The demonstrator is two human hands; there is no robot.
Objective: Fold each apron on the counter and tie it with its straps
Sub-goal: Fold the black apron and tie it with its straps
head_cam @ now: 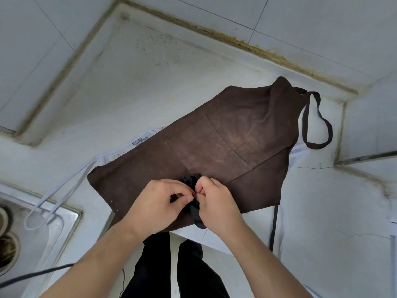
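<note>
The brown apron (217, 143) lies flat on the tabletop (150, 82), its long axis running from the near-left edge toward the far-right corner. Left hand (159, 203) and right hand (217, 203) meet at its near hem, pinching a black strap (191, 183). Bare tabletop opens beyond the apron.

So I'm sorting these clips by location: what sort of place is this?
Most likely a kitchen, probably a working one. A steel sink is set into the pale counter, tiled walls meet in a grimy corner behind, and the person is handling a brown apron on the counter.
</note>
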